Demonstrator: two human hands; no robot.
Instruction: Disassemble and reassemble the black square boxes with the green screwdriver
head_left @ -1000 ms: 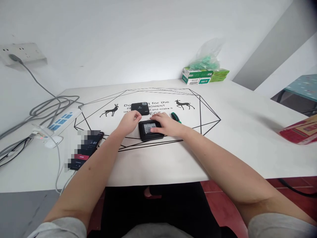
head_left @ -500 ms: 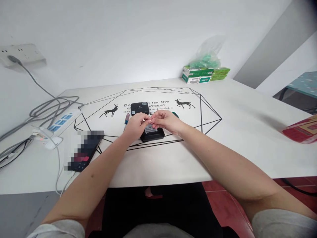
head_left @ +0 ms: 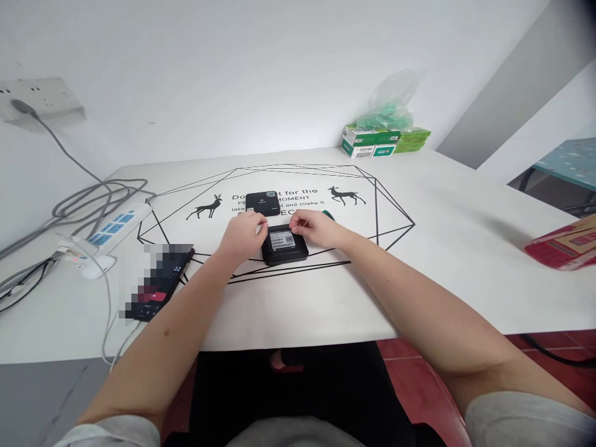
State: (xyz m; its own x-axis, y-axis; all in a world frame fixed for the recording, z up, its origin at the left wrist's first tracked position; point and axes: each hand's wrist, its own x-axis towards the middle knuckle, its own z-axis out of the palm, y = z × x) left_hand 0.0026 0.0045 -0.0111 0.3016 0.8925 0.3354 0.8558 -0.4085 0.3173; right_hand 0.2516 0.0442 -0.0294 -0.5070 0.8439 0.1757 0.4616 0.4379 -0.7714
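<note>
A black box-shaped device [head_left: 285, 256] with a white printed label in its recess lies flat on the table in front of me. At its upper left is my left hand [head_left: 244, 236], thumb and fingers pinched together; anything between them is too small to make out. My right hand [head_left: 315, 227] is closed in a pinch at the device's upper right edge, and I cannot tell what its fingertips hold. Just beyond the hands rests a black square cover [head_left: 261, 203] with small stickers. A green handle [head_left: 328, 215] shows partly behind my right hand.
On the left are a phone [head_left: 162, 279], a power strip [head_left: 118, 225] and coiled grey cables [head_left: 100, 195]. Green and white boxes [head_left: 372, 141] with a plastic bag [head_left: 388, 105] on top stand at the back wall. A red package [head_left: 563, 245] lies at the right.
My hands have moved apart from a joined pinch above the device, the left one to the left and the right one slightly right. More of the white label shows; the screwdriver is now hidden.
</note>
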